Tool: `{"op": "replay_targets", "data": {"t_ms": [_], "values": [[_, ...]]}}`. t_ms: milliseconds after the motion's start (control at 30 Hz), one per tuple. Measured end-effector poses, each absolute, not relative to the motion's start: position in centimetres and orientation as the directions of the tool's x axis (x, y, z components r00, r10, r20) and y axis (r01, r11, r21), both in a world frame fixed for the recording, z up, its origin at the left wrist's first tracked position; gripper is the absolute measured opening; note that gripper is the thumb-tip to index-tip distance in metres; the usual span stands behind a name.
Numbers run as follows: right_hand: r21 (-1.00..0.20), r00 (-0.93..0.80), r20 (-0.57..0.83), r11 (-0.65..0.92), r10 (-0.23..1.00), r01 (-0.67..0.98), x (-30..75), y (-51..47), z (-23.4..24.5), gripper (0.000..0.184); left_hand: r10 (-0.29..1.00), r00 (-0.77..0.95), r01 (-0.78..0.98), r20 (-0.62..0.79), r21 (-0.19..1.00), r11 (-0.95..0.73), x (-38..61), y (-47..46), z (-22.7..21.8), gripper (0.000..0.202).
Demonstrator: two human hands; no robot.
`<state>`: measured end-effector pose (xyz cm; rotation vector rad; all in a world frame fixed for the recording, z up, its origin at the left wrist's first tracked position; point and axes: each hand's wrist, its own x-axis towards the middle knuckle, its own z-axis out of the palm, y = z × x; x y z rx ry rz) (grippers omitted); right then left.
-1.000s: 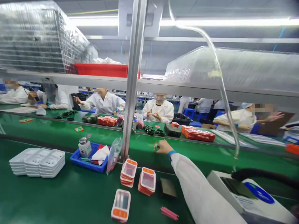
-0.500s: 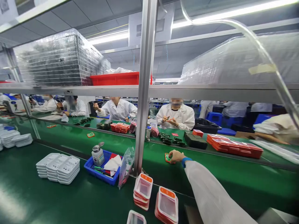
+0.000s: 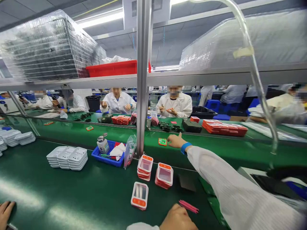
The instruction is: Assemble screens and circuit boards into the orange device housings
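Observation:
My right hand [image 3: 176,140], in a white sleeve with a blue wristband, reaches over the green conveyor strip. Its fingers are apart, the tips just right of a green circuit board in an orange frame [image 3: 162,141]. No grip on the board shows. At the bottom edge my left hand [image 3: 178,218] is curled closed; what it may hold is hidden. Beside its knuckles lie several pink sticks [image 3: 189,206]. Orange-and-white framed cases with clear windows stand in a left stack [image 3: 145,166] and a right stack [image 3: 164,175], with a nearer pile [image 3: 139,195] in front.
A blue tray [image 3: 96,155] holds a bottle and tools, near stacked white trays [image 3: 67,157]. A metal post [image 3: 143,80] rises at the conveyor's near edge. A clear tube [image 3: 257,80] hangs at right. Another person's hand [image 3: 6,212] rests far left; co-workers sit opposite.
The view has tilted down, bringing my left hand and the pink sticks into sight. My right hand has come off the framed board, which now lies uncovered left of the fingertips.

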<state>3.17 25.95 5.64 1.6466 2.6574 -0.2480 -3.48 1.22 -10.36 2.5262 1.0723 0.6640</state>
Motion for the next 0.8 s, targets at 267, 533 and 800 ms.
{"op": "replay_targets", "data": {"t_ms": [267, 533, 800], "values": [[-0.346, -0.48, 0.271, 0.55, 0.834, 0.76, 4.1, 17.1, 8.8, 0.019, 0.796, 0.432, 0.569, 0.424, 0.557, -0.605, -4.5, -0.7, -7.3, 0.018], [-0.486, -0.327, 0.558, 0.62, 0.763, 0.616, 8.2, 8.5, 2.9, 0.022, 0.859, 0.178, 0.614, 0.48, 0.628, -0.478, -3.4, 0.0, -6.4, 0.027], [-0.397, -0.354, 0.594, 0.646, 0.723, 0.652, 10.0, 7.3, -3.2, 0.025, 0.875, 0.102, 0.571, 0.473, 0.693, -0.441, -1.4, 0.5, -6.9, 0.024]]}}
